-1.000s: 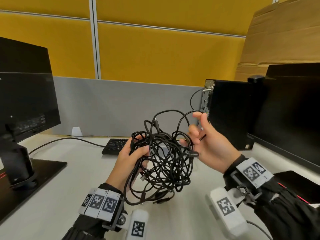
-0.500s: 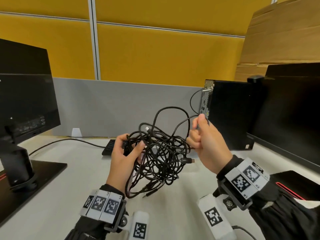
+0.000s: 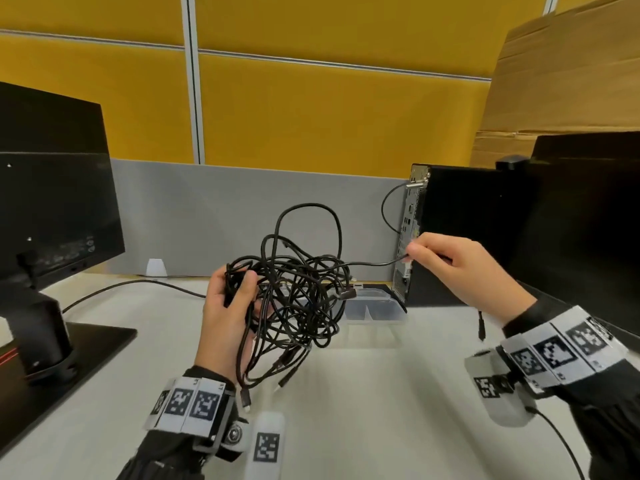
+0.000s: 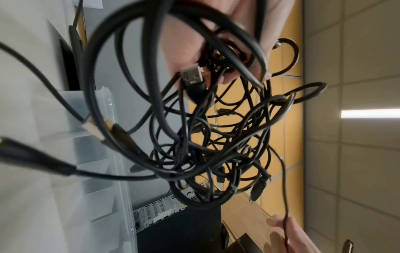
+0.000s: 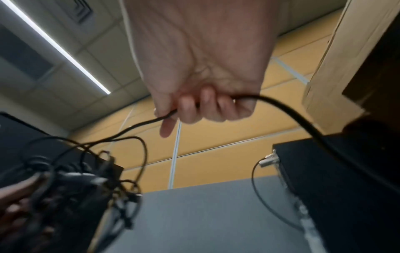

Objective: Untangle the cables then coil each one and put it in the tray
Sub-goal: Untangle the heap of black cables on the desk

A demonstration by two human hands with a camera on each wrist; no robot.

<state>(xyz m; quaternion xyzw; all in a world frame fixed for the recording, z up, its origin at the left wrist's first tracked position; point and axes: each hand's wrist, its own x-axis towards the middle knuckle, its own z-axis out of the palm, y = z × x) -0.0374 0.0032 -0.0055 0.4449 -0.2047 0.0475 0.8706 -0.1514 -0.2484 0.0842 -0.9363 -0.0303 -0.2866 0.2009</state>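
One knot of black cables [image 3: 298,299], held above the desk [image 3: 346,410]: left hand [image 3: 228,317] grips its left side; one strand [image 3: 374,263] runs right to the right hand [image 3: 460,268], fingers curled round it. Clear tray [image 3: 372,306] on desk behind the knot.

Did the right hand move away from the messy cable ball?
Yes. The right hand has moved to the right, pulling one cable out of the tangle. It now sits in front of the black computer case.
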